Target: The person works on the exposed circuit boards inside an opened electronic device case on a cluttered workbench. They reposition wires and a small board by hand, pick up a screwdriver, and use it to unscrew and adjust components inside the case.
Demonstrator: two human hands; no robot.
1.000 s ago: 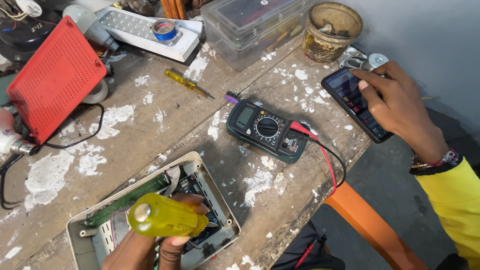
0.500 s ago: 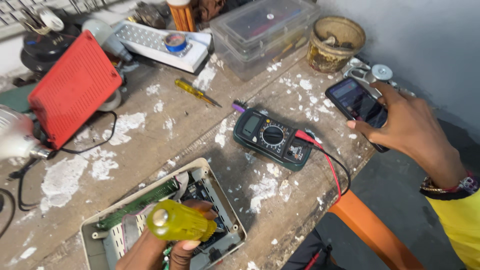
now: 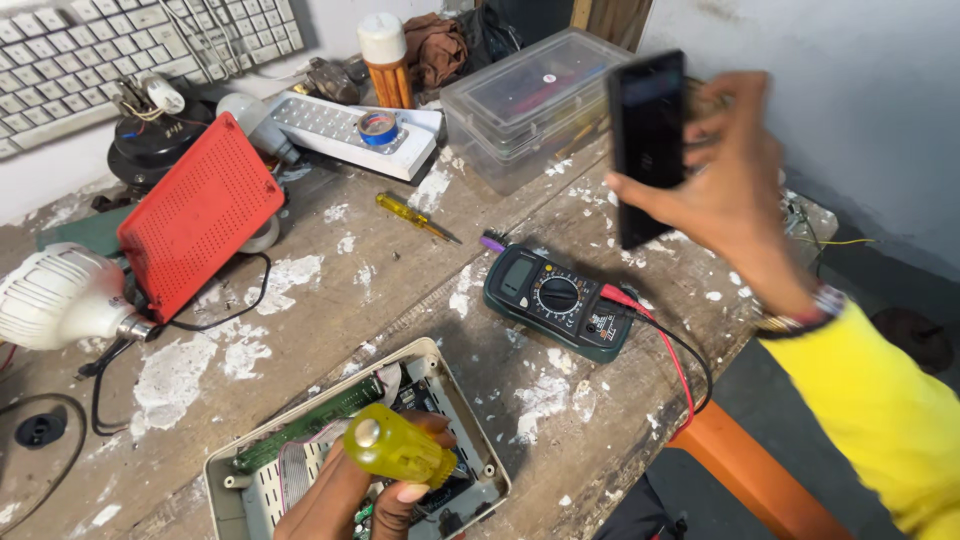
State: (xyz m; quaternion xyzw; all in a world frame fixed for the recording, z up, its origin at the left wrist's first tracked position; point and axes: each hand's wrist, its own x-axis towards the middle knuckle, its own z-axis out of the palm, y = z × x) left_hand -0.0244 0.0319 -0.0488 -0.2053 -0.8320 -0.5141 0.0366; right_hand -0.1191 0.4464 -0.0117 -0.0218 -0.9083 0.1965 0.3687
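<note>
My left hand (image 3: 350, 495) grips the yellow handle of a screwdriver (image 3: 398, 452), its tip down inside an open grey device case (image 3: 455, 385) that shows a circuit board and ribbon cable. My right hand (image 3: 730, 190), in a yellow sleeve with a wristwatch, holds a dark phone (image 3: 648, 140) upright above the bench's right side. A dark green multimeter (image 3: 560, 300) with red and black leads lies between the two hands.
A red perforated box (image 3: 200, 210), a white bulb (image 3: 60, 295), a small yellow screwdriver (image 3: 415, 217), a white LED panel with a tape roll (image 3: 340, 125) and clear plastic boxes (image 3: 530, 100) crowd the paint-spattered wooden bench. A keyboard (image 3: 100, 50) leans at the back. An orange stool (image 3: 760, 480) stands below.
My right hand has lifted the phone from low over the bench's right edge and turned it upright. The view has shifted. My left hand stays on the screwdriver in the case.
</note>
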